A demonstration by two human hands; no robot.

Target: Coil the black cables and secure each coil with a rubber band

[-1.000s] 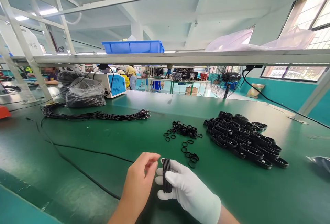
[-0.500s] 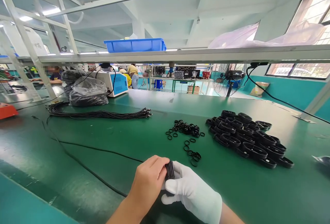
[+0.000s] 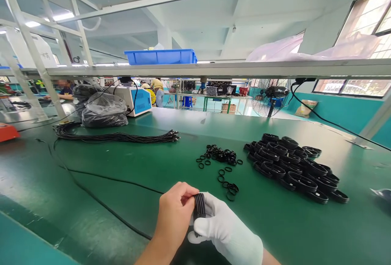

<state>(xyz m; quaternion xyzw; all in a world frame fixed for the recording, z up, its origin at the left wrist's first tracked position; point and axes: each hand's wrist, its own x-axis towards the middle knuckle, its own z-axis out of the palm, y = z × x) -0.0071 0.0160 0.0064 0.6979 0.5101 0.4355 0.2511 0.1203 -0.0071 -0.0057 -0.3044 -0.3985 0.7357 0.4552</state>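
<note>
Near the front of the green table, both hands are closed on a coil of black cable (image 3: 199, 206), its loops lying side by side. My left hand (image 3: 174, 212) is bare and pinches the coil's left side near the top. My right hand (image 3: 224, 226) wears a white glove, its thumb across the front of the coil and the fingers behind it. The lower part of the coil is hidden by the glove. Just beyond the hands lie loose black rings (image 3: 231, 187), with a larger heap of black rings (image 3: 220, 154) farther back.
On the right sits a pile of coiled black cables (image 3: 293, 167). A bundle of straight black cables (image 3: 122, 136) lies at the back left, before a plastic-bagged bundle (image 3: 105, 110) and a white-blue machine (image 3: 139, 99). A loose cable (image 3: 104, 202) crosses the table (image 3: 128, 220). Overhead runs a shelf (image 3: 220, 68).
Both hands have shifted slightly left with the coil between them. More of the coil's loops show now. The things on the table stay where they were.
</note>
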